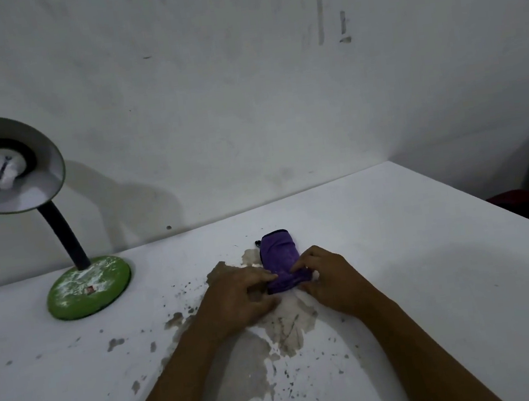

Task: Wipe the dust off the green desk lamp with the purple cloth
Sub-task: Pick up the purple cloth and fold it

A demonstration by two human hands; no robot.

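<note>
Both hands are on the purple cloth point(280, 258), at its near end: the left hand point(238, 298) has its fingertips pinched onto the near left corner, the right hand point(327, 276) has fingers curled over the near right corner, so each grip is closed on fabric and nothing else. The cloth lies folded into a narrow bundle on the bench point(428, 246), its long axis running away from the person toward the wall point(242, 86), the far end rounded and dark-edged, the near end bunched under the fingers. It sits on a patch where the bench's white coating has flaked off. The green desk lamp point(89, 287) stands well to the left of the cloth, apart from it; its round base carries a thick white scatter of dust, the dark neck curves up and left of the base, and the shade tilts its open mouth toward the person, bulb showing. I'd say wiping has not begun and the cloth is only being gathered. The risks I see: the cloth could pick up loose flakes from that peeled patch and smear grit onto the lamp, and a hard push on the tall shade or bendy neck could tip or swing the lamp, since only the base anchors it.
</note>
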